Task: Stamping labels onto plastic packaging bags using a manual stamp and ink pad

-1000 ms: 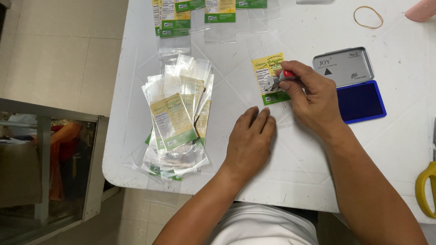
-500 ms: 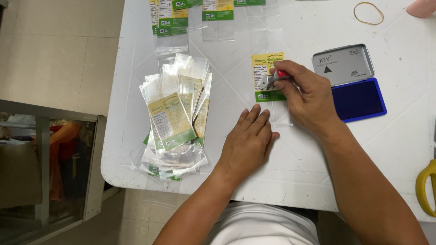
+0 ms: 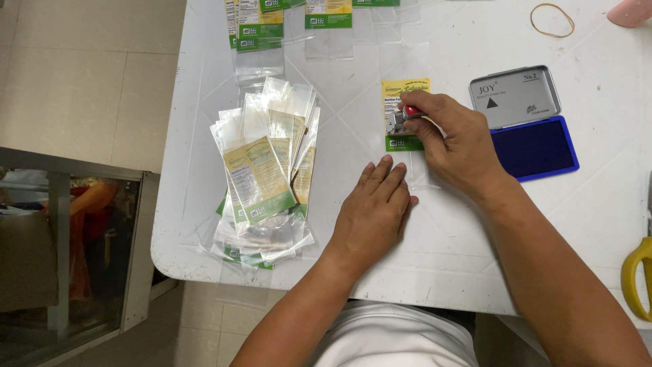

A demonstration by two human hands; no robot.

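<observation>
My right hand (image 3: 454,139) grips a small stamp (image 3: 403,117) with a red top and presses it onto a clear packet with a yellow and green label (image 3: 401,95) lying flat on the white table (image 3: 441,231). My left hand (image 3: 375,207) rests palm down on the clear lower part of that packet, fingers together. An open ink pad (image 3: 535,146) with a blue cushion and a grey metal lid lies just right of my right hand.
A fanned pile of similar clear labelled packets (image 3: 263,173) lies at the table's left. More packets (image 3: 299,17) lie in a row along the far edge. A rubber band (image 3: 552,19) lies at the back right, yellow scissor handles (image 3: 637,275) at the right edge.
My right hand with the stamp has shifted slightly on the label. My left hand has slid a little lower on the packet.
</observation>
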